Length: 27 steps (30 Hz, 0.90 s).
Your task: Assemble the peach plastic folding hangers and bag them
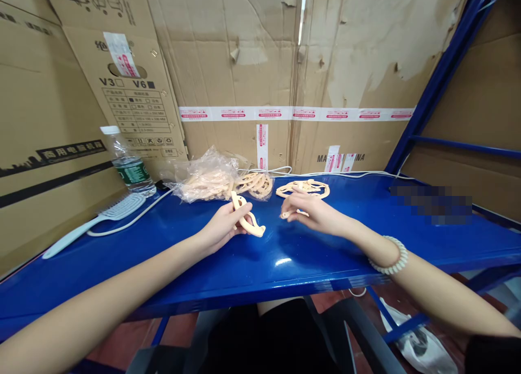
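My left hand (228, 224) is closed on a cream curved piece (254, 226), flat and S-shaped with a small hole near its upper end. To the right, my right hand (303, 207) has its fingers bent around a small cream piece (288, 215), mostly hidden by the fingers. Just behind that hand lies a cream oval frame (325, 188) with smaller parts inside it. More cream looped pieces (260, 184) rest against a clear plastic bag (207, 173) that holds further pieces of the same colour.
On the blue table (252, 276), a water bottle (132, 170) and a pale hairbrush (118, 207) stand and lie at the left. A white cable (358, 173) runs along the back. Cardboard walls (240, 64) enclose the table, with a blue metal post (439, 81) at right.
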Available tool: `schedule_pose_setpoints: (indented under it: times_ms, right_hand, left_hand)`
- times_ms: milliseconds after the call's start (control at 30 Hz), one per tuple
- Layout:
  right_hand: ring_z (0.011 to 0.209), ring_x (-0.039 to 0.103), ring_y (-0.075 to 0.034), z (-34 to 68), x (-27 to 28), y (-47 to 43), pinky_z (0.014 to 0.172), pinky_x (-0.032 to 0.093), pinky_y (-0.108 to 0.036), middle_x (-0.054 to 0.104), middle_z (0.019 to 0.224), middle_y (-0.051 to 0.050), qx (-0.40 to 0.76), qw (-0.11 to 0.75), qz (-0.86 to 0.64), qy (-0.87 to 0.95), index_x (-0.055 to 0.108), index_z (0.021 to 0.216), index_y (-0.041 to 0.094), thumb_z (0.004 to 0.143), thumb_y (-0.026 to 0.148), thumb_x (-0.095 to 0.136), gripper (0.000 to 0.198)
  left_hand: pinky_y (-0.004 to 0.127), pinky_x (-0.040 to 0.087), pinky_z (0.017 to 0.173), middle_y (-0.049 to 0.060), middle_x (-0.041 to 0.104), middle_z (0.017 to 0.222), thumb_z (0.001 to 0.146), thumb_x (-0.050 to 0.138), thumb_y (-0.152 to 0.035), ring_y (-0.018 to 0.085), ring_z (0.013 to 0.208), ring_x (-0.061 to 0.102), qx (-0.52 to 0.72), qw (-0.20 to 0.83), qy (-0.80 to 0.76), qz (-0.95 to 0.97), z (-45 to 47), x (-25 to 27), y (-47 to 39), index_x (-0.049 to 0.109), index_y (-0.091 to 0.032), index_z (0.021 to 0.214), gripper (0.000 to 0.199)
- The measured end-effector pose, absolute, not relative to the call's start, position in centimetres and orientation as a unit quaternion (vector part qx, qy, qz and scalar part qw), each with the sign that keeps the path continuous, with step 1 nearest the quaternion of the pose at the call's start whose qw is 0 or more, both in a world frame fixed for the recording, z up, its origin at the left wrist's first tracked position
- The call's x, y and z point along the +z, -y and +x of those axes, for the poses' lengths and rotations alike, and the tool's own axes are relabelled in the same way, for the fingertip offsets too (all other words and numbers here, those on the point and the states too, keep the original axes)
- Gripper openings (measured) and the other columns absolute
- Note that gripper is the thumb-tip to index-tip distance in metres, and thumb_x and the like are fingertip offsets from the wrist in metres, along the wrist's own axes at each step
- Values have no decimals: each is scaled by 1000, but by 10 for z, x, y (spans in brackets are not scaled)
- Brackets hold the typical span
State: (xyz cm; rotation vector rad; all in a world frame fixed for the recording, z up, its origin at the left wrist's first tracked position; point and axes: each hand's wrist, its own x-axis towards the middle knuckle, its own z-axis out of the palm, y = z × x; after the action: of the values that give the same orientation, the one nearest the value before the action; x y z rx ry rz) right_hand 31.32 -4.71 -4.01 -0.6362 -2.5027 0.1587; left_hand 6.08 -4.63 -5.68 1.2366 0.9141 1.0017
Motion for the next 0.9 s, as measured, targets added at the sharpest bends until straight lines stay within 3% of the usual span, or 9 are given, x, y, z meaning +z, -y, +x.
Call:
schedule_pose_setpoints:
  times_ms: [200,433,600,767,900]
  right_hand:
    - [85,60,-16,305,-41,54,78,49,-29,67,91,-7,132,197,-214,948,63,93,16,93,10,50,14]
    - [96,60,-18,311,-46,44,87,50,-33,65,103,-10,123,189,-207,952,66,94,15,91,9,53,15]
    - [108,54,-21,305,-46,53,94,45,-39,61,113,-14,8,297,-215,930,56,124,13,93,10,49,32]
    - [96,50,-21,291,-51,63,81,44,-37,55,115,-13,-162,262,-168,937,63,114,20,95,16,46,26]
    - [88,48,-20,283,-54,63,77,41,-35,58,107,-12,-244,257,-173,919,63,107,17,98,20,44,21]
  left_hand:
    - [22,50,62,-1,64,68,59,73,-5,12,65,64,405,683,-362,489,59,-52,48,52,-16,87,37]
    - [35,53,85,1,67,84,72,73,-9,18,84,70,384,691,-348,504,60,-54,50,56,-16,107,40]
    - [33,55,84,2,65,93,74,76,-16,16,86,67,386,664,-323,554,61,-55,52,60,-16,116,45]
    - [37,56,83,5,65,107,72,77,-20,18,89,65,385,634,-315,592,63,-55,55,59,-19,116,48]
    - [38,58,77,5,64,107,71,76,-21,19,87,67,374,624,-326,603,64,-53,57,58,-18,110,43]
